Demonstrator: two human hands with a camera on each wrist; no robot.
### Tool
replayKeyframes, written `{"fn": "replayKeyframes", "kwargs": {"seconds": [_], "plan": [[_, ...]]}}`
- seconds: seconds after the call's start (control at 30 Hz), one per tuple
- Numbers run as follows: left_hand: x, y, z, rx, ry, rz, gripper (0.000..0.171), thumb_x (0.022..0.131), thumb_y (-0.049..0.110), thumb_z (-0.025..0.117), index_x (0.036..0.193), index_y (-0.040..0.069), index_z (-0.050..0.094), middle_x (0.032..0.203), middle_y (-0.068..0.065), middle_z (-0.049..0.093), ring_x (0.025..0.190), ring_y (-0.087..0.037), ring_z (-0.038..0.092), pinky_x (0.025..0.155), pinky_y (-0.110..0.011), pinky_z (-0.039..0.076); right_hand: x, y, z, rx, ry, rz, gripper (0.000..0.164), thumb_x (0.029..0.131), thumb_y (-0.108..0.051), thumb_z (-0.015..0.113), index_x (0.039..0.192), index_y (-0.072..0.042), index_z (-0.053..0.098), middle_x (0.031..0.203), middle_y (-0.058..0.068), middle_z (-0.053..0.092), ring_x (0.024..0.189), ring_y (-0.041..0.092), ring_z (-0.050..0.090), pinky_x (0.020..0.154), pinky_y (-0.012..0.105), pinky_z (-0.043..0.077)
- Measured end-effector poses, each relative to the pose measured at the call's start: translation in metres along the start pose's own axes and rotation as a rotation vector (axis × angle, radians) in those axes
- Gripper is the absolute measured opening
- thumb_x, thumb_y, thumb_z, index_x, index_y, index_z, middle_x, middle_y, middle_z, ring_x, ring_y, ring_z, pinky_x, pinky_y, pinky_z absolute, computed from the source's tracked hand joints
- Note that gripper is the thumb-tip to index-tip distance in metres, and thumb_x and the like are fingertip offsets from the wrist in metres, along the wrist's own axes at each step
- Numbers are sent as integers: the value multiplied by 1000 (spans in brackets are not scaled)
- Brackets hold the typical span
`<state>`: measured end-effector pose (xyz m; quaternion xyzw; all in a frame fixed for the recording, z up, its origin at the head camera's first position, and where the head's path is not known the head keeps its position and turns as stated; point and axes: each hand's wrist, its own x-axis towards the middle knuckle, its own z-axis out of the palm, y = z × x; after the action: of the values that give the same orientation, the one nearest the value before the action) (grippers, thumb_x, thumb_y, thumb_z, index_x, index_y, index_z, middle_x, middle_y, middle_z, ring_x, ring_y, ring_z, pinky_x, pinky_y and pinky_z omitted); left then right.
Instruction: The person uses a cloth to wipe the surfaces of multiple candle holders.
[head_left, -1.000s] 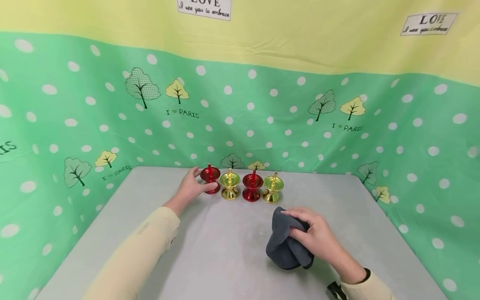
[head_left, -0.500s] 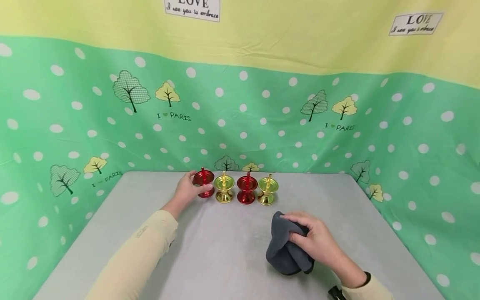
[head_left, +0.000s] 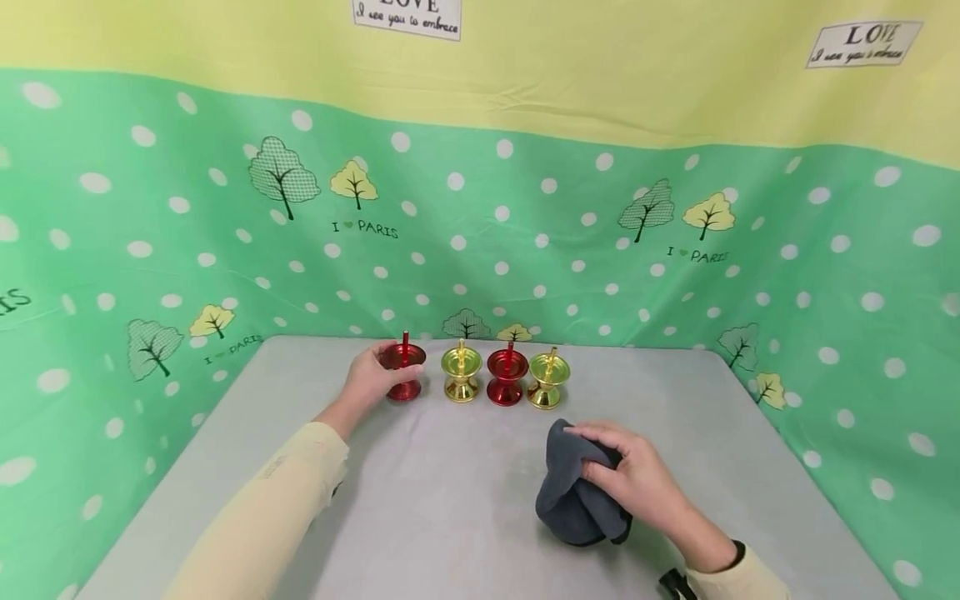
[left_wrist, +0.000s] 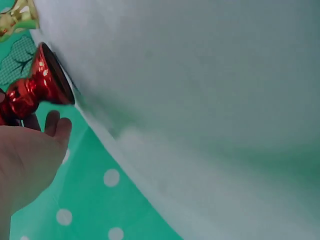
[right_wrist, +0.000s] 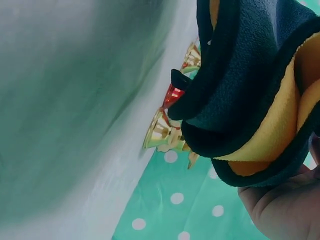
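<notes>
At the left end of the row, my left hand (head_left: 367,385) grips a shiny red candle holder (head_left: 406,388), thumb across its front and fingers behind. Its flared base (left_wrist: 49,80) shows in the left wrist view, while its upper part is partly hidden by the hand. To its right stand a gold candle holder (head_left: 461,388), a second red one (head_left: 505,392) and another gold one (head_left: 544,394), each with a dish and a central spike. My right hand (head_left: 643,479) holds a bunched dark grey cloth (head_left: 566,504), whose yellow side (right_wrist: 267,132) shows in the right wrist view.
The grey tabletop (head_left: 442,500) ends at the back and sides against a green and yellow curtain (head_left: 480,208) with dots and trees. A small black object (head_left: 677,583) sits by the right sleeve.
My left hand has moved the end red candle holder leftward, widening its gap from the neighbouring gold one. The right hand with the cloth stays nearly in place.
</notes>
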<state>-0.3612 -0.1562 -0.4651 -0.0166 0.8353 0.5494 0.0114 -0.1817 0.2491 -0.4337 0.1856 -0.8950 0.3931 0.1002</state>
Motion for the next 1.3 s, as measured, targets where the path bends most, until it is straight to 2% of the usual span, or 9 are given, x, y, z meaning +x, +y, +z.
{"fn": "replayKeyframes", "kwargs": {"seconds": [0.17, 0.33, 0.5, 0.63, 0.7, 0.8, 0.97, 1.13, 1.3], "plan": [[-22, 8, -8, 5, -24, -5, 89, 86, 37, 91, 157, 5, 48, 153, -21, 59, 143, -37, 56, 118, -54, 48, 0, -3, 1, 4, -5, -12, 45, 90, -6, 84, 130, -26, 77, 133, 3, 75, 127, 31, 70, 104, 32, 58], [-57, 24, -7, 69, -62, 33, 95, 80, 43, 95, 157, 9, 52, 149, -18, 64, 138, -37, 62, 110, -52, 55, 1, -9, 6, -63, 29, -74, 51, 87, -1, 86, 131, -27, 77, 133, 3, 75, 123, 31, 72, 100, 38, 61], [-101, 55, 5, 313, -95, 190, 97, 74, 45, 98, 155, 11, 57, 145, -17, 69, 128, -36, 67, 102, -51, 59, 8, -23, 18, -313, 184, -363, 59, 76, -3, 94, 128, -26, 78, 129, 7, 75, 114, 33, 75, 87, 49, 65], [-129, 80, 16, 538, -121, 334, 97, 69, 54, 99, 148, 12, 64, 117, -6, 80, 104, -22, 71, 103, -48, 53, 18, -41, 29, -488, 297, -582, 62, 71, -10, 98, 127, -27, 78, 129, 11, 74, 107, 35, 75, 84, 52, 63], [-140, 89, 20, 593, -147, 371, 96, 66, 56, 99, 145, 12, 67, 104, 0, 81, 92, -16, 68, 101, -48, 48, 24, -49, 35, -540, 319, -662, 61, 72, -13, 98, 128, -27, 78, 130, 10, 74, 104, 34, 74, 84, 51, 62], [-151, 98, 27, 629, -181, 417, 94, 64, 55, 101, 142, 11, 70, 95, 3, 80, 85, -11, 67, 100, -47, 43, 30, -55, 44, -582, 322, -760, 53, 81, -16, 91, 131, -26, 76, 131, 9, 74, 102, 32, 72, 86, 48, 60], [-159, 105, 36, 635, -227, 507, 86, 65, 51, 102, 137, 13, 73, 102, 3, 82, 89, -10, 70, 92, -41, 40, 36, -59, 57, -591, 318, -866, 34, 100, -22, 71, 134, -20, 74, 131, 8, 76, 102, 29, 71, 90, 45, 57], [-165, 110, 41, 591, -243, 552, 87, 67, 46, 103, 139, 8, 72, 119, -5, 82, 103, -19, 74, 96, -42, 42, 39, -61, 61, -550, 333, -876, 40, 86, -23, 87, 125, -18, 78, 126, 6, 78, 101, 30, 70, 89, 46, 55], [-165, 111, 40, 554, -262, 541, 83, 67, 43, 103, 137, 9, 73, 114, -3, 82, 101, -18, 73, 98, -43, 42, 46, -67, 61, -549, 371, -915, 33, 79, -24, 92, 109, -20, 80, 111, 0, 80, 91, 25, 68, 84, 43, 52]]}}
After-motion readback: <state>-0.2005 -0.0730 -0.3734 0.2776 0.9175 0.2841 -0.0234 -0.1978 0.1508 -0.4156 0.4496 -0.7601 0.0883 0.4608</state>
